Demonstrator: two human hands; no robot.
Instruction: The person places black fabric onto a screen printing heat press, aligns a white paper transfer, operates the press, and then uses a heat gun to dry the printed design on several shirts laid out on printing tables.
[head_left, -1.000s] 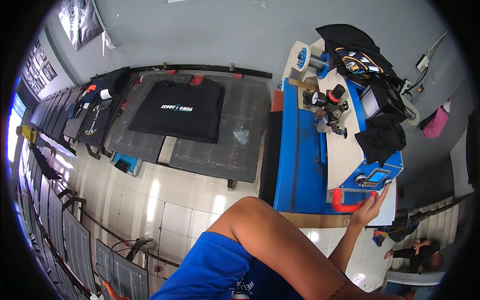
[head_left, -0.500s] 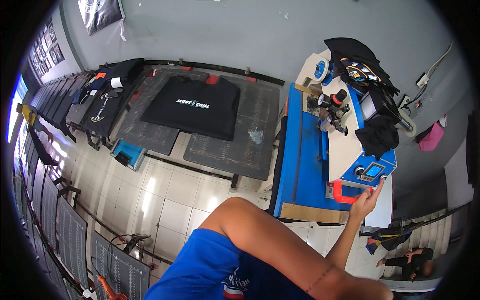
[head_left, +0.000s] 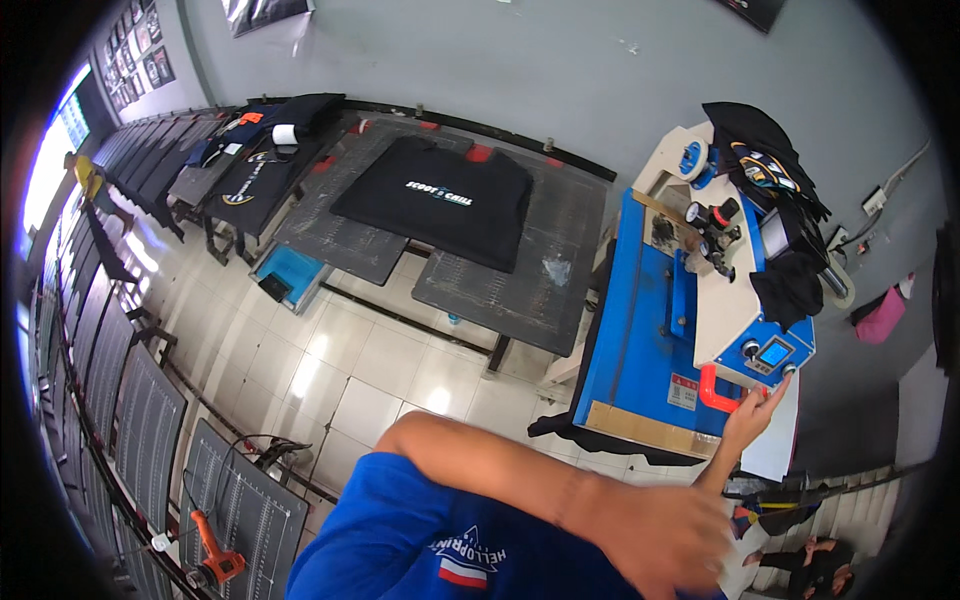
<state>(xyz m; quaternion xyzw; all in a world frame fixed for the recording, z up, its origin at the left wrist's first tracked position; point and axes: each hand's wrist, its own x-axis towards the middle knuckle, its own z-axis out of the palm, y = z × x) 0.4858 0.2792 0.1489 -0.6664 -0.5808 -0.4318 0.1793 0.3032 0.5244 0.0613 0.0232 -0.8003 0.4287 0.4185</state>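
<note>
My right hand [head_left: 748,420] reaches to the front panel of a blue and cream heat press [head_left: 733,335]. Its index finger is stretched out to a small round button [head_left: 789,371] beside the lit display. The other fingers lie close against the red handle [head_left: 715,390]; whether they grip it is hard to see. Across my body comes my left arm in a blue sleeve, and my left hand [head_left: 660,540] is smeared by motion in front of my right forearm. Dark cloth [head_left: 560,430] sticks out beneath the press's blue lower table [head_left: 640,310].
A black printed T-shirt [head_left: 440,200] lies across grey boards [head_left: 505,295] left of the press. More dark garments [head_left: 250,180] lie farther left. Black cloth [head_left: 765,150] is piled on the press. An orange heat gun [head_left: 215,555] rests lower left. A person [head_left: 815,565] sits lower right.
My left hand has swung into view in front of my body. My right hand stays at the panel. The whole view has shifted, so the boards and press appear farther right.
</note>
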